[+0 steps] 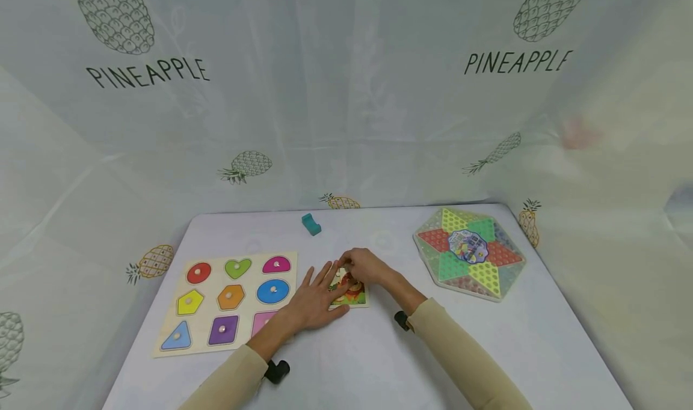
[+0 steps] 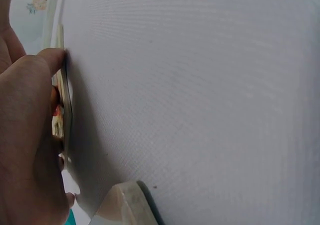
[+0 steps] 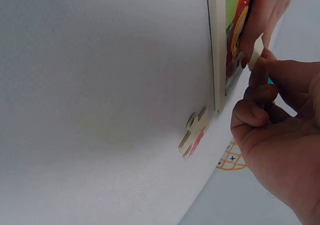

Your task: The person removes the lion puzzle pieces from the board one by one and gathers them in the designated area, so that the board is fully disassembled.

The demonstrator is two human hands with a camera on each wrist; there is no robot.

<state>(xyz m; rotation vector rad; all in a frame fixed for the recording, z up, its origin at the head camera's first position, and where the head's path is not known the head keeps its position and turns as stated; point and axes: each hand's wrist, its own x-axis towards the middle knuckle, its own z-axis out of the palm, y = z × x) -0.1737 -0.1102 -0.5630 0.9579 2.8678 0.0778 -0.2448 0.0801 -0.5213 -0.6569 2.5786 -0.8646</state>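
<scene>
A small jigsaw puzzle (image 1: 355,300) with a colourful picture in a pale wooden frame lies mid-table, partly hidden by both hands. My left hand (image 1: 310,305) rests on its left side with fingers spread and fairly straight. At the far edge of the puzzle, my right hand (image 1: 367,267) has its fingertips bent together. The right wrist view shows that hand pinching a pale wooden puzzle piece (image 3: 256,54) by its edge, just above the frame; the piece's picture side is hidden. Apart from the frame, a loose puzzle piece (image 3: 195,133) with some pink lies on the table.
Left of the puzzle is a wooden shape board (image 1: 199,332) with coloured knobbed shapes, partly under my left forearm. A hexagonal star-patterned game board (image 1: 452,267) lies at the right. Farther back is a small teal block (image 1: 311,224). A pineapple-print curtain (image 1: 335,97) hangs behind the table.
</scene>
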